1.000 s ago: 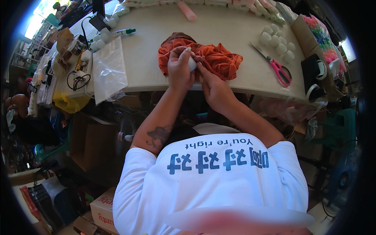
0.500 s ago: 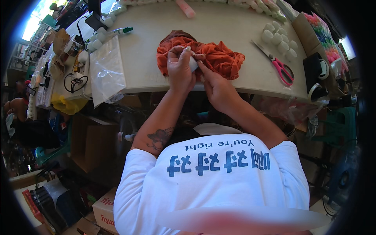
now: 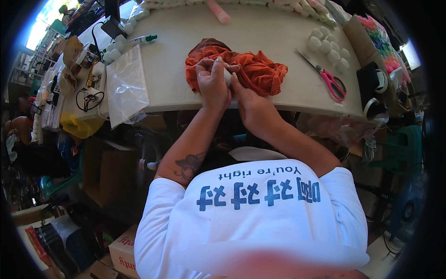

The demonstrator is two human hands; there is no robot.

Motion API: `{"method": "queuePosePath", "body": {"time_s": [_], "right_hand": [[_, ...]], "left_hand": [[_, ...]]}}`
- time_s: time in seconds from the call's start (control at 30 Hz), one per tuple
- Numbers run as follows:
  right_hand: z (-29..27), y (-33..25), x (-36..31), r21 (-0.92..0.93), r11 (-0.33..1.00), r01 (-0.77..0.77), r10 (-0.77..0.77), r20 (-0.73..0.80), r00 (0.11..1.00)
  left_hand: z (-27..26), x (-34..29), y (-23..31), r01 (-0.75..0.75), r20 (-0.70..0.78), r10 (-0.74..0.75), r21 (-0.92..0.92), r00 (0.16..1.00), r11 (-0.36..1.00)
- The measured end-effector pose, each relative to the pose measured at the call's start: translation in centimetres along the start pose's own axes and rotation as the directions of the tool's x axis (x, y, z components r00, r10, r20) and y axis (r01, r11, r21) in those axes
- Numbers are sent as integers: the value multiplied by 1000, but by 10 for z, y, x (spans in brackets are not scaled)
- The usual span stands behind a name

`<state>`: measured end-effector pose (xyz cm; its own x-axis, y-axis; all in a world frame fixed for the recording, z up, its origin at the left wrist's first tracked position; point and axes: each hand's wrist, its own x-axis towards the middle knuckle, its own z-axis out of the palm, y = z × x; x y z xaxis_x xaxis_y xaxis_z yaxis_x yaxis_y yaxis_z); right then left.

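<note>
Between my two hands is a small smooth white piece [image 3: 227, 77], mostly covered by my fingers, so its full shape is hidden. My left hand [image 3: 212, 83] closes around its left side with the thumb up. Against its right side press the fingers of my right hand [image 3: 250, 100]. Both hands are at the table's near edge, over a crumpled orange cloth [image 3: 261, 69] that spreads out behind them and to the right.
Pink-handled scissors [image 3: 332, 85] lie open at the right, near several small white cup-shaped pieces [image 3: 327, 45]. A pink tube-shaped item [image 3: 218, 12] lies at the far side. On the left are a clear plastic bag [image 3: 126, 83] and a green marker [image 3: 145, 39].
The white piece shows less between my fingers, and my right hand has shifted slightly left and down. The view has moved a little; the cloth stays under my hands.
</note>
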<state>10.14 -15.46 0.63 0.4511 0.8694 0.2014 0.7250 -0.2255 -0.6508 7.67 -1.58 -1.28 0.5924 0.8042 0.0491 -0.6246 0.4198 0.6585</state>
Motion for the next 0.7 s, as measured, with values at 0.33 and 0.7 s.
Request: {"method": "queuePosePath", "body": {"time_s": [0.33, 0.7], "right_hand": [[-20, 7, 15, 439, 874, -208, 219, 27, 975], [5, 12, 23, 118, 955, 272, -209, -384, 900]], "left_hand": [[-7, 4, 8, 179, 30, -177, -175, 984, 968], [-5, -1, 14, 363, 94, -351, -299, 932, 883]]}}
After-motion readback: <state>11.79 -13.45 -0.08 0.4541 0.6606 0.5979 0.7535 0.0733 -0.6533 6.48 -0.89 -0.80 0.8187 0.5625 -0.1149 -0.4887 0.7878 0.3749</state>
